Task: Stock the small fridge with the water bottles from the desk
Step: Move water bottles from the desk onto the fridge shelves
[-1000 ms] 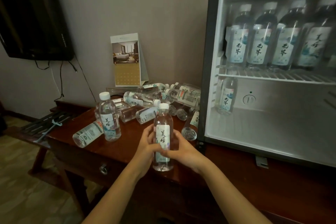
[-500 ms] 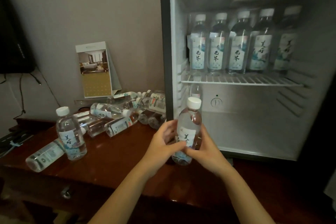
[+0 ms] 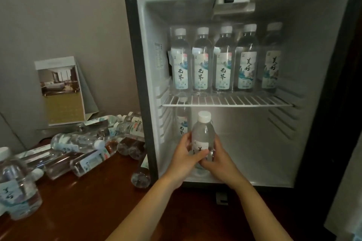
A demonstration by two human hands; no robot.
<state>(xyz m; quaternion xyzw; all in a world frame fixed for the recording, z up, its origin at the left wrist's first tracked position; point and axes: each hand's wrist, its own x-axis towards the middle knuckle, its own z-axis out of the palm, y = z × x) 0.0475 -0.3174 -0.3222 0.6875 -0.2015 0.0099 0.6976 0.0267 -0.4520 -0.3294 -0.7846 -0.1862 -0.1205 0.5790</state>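
Two-handed, grips held bottle (image 3: 202, 135) upright, cap up, left hand (image 3: 183, 159) and right hand (image 3: 219, 160) fingers (image 3: 187, 140) curled round its lower half, at fridge (image 3: 137, 64) lower compartment mouth, just right of standing bottle (image 3: 182, 123), both hands equally near.

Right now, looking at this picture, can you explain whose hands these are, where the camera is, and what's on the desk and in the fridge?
No machine here: these are a person's bare hands, filmed by a camera worn on the head, looking down. The left hand and right hand together grip one upright water bottle at the lower compartment of the open small fridge. Five bottles stand on the wire shelf; another bottle stands below it. On the wooden desk a pile of bottles lies sideways, one lone bottle stands upright near the camera, and a folded card stands by the wall.
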